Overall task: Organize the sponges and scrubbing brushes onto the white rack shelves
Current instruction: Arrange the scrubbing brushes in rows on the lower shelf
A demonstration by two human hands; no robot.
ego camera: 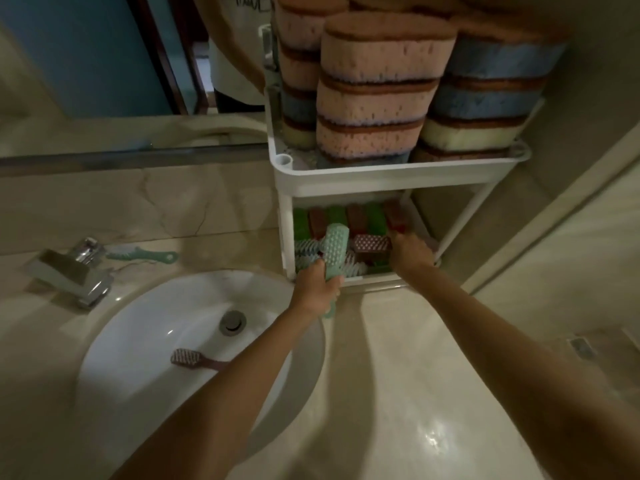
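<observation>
- our left hand (317,289) is gripping the green brush (334,249), fingers wrapped round its handle, at the front of the white rack's (381,174) lower shelf (374,281).
- our right hand (410,252) is reaching inside; we cannot tell how its fingers are lying.
- the shelf is looking crowded, so pushing in may be knocking brushes onto the table (398,375).

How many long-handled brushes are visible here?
3. The left hand grips one green brush at the lower shelf; a second green brush lies by the faucet; a brown brush lies in the sink. More may be hidden in the shelf.
</observation>
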